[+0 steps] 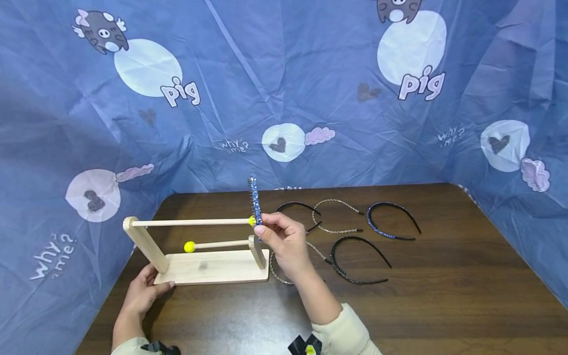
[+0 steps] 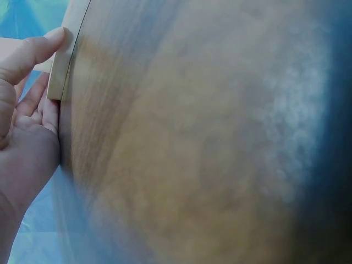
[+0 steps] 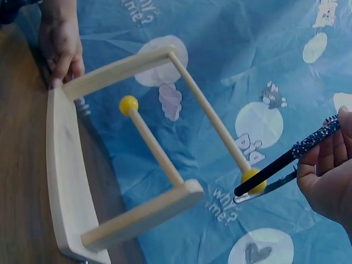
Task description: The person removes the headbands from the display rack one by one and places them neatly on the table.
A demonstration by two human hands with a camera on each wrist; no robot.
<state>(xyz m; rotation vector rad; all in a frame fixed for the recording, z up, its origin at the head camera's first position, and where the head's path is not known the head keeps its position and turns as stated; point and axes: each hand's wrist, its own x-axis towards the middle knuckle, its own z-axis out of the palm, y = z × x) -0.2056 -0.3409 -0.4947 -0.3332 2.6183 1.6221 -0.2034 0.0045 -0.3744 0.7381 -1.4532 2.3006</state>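
Note:
My right hand (image 1: pixel 288 246) pinches a blue glittery headband (image 1: pixel 255 197) with comb teeth, held on edge beside the yellow ball at the tip of the upper rod (image 1: pixel 191 223). In the right wrist view, the headband's dark ends (image 3: pixel 269 173) overlap that yellow ball (image 3: pixel 258 184); whether the band encircles it I cannot tell. At the left end of the pale wooden stand (image 1: pixel 213 270), my left hand (image 1: pixel 138 295) grips the base, thumb on top. The left wrist view shows its thumb (image 2: pixel 41 49) against the wood's edge. A shorter lower rod (image 1: pixel 224 244) ends in another yellow ball (image 1: pixel 189 247).
Several headbands lie right of the stand: a blue one (image 1: pixel 374 229), a black toothed one (image 1: pixel 339 268), a gold beaded one (image 1: pixel 326 230) and others partly behind my right hand. They rest on a brown wooden table (image 1: pixel 435 296). A blue printed cloth (image 1: pixel 248 98) hangs behind.

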